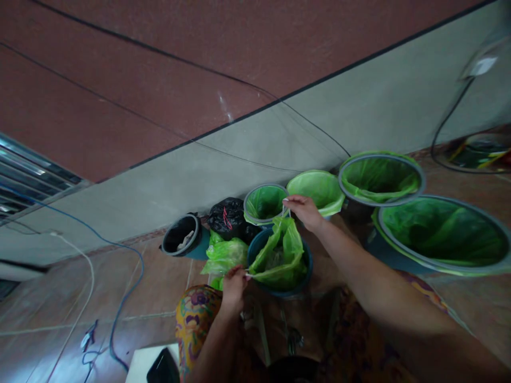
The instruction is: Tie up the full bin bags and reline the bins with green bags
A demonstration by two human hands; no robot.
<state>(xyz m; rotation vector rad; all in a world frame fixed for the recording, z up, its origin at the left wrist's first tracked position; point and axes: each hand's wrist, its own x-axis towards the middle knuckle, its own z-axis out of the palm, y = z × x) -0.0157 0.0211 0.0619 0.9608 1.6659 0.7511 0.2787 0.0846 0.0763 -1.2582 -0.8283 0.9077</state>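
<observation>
A green bin bag [279,252] hangs inside a round blue bin [259,242] in front of me, its top edge pulled up above the rim. My right hand [304,208] is closed on a white drawstring at the bag's far edge. At the near left edge, my left hand [235,284] pinches another white bit of the drawstring. Between the two hands the mouth of the bag is spread apart. Some crumpled, pale stuff shows dimly inside it. Just left of the bin lies a full green bag [225,254] on the floor.
Several bins with green liners stand along the wall, among them a large bin [443,234] at right. A black tied bag [227,215] and a tilted bin with a black liner [179,239] are at left. Cables [140,266] cross the tiles near a phone [163,367].
</observation>
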